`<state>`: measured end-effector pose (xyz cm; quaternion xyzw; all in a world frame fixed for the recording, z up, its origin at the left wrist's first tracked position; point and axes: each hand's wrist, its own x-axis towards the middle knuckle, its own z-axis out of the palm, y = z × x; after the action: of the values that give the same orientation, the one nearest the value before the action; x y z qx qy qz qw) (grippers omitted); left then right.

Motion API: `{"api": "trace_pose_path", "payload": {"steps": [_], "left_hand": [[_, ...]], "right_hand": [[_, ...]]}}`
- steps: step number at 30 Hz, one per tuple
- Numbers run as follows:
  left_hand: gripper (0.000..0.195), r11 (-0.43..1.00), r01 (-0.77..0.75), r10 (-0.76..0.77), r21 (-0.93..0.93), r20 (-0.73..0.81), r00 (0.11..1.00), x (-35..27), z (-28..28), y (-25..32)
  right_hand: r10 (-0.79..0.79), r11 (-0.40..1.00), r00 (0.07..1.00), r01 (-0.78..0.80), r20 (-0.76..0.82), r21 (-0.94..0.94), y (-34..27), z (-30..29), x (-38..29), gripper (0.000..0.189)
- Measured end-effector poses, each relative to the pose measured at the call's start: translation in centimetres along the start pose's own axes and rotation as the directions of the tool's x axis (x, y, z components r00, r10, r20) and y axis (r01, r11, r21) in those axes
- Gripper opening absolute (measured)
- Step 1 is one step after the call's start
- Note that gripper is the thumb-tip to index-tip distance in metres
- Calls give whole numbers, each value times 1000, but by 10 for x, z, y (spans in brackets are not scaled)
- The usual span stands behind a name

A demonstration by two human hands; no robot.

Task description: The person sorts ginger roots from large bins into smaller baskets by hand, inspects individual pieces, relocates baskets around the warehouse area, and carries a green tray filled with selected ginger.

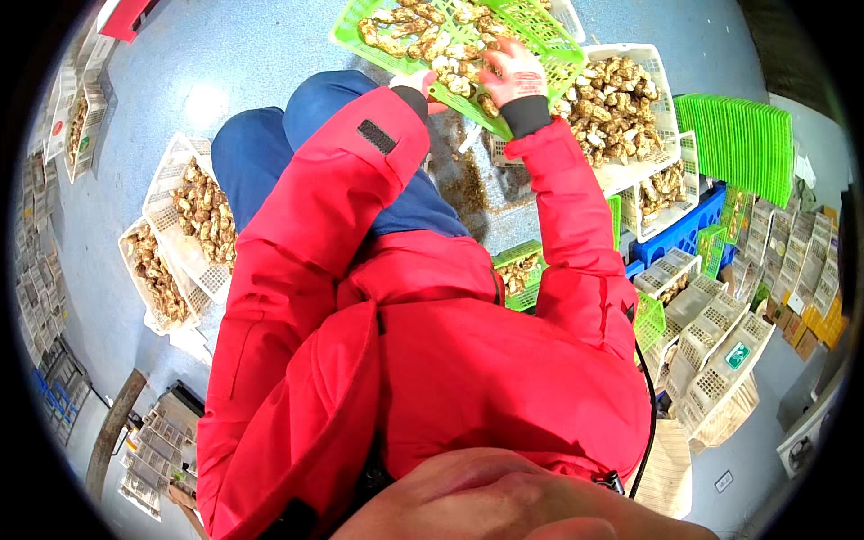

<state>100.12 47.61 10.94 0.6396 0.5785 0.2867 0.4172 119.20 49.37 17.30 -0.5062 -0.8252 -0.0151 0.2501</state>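
Observation:
A green plastic basket (358, 40) lies tilted beyond my knees, with brown and cream mushrooms (422, 34), matsutake by their look, spread inside. My left hand (425, 88) grips the near rim of this basket, thumb above and fingers under the edge. Over the basket's right part, my right hand (516, 73) has its fingers bent down among the mushrooms; it seems to wear a thin pale glove with reddish print. Whether those fingers hold a mushroom is hidden. One mushroom (487, 105) lies by the near rim, beside my right wrist. Right of the basket, a white crate (665, 101) holds heaped mushrooms.
Two white crates (162, 182) of mushrooms overlap at my left. A stack of green baskets (736, 145) stands far right, above a blue pallet (682, 226). White crates (725, 351) fill the lower right. Brown debris (472, 185) litters the blue floor (223, 40).

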Motion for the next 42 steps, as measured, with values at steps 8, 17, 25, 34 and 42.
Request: {"api": "trace_pose_path", "payload": {"steps": [8, 17, 25, 34, 42], "left_hand": [[45, 998, -24, 25, 50, -8, 1000, 2, 0, -1], [44, 874, -166, 193, 456, -12, 981, -5, -8, 11], [47, 856, -180, 200, 484, 12, 980, -7, -8, 17], [34, 233, 347, -345, -908, 257, 903, 6, 8, -6], [37, 400, 283, -291, -872, 172, 941, 13, 15, -17]], "right_hand": [[527, 591, 850, -374, 10, 714, 61, -10, -24, 32], [360, 927, 902, -316, 238, -202, 11, -1, 4, 51], [473, 385, 844, -456, 253, 802, 26, -1, -1, 50], [105, -812, 902, -166, 420, 560, -18, -19, -11, 39], [184, -661, 884, -213, 430, 720, -15, -24, -18, 42]]}}
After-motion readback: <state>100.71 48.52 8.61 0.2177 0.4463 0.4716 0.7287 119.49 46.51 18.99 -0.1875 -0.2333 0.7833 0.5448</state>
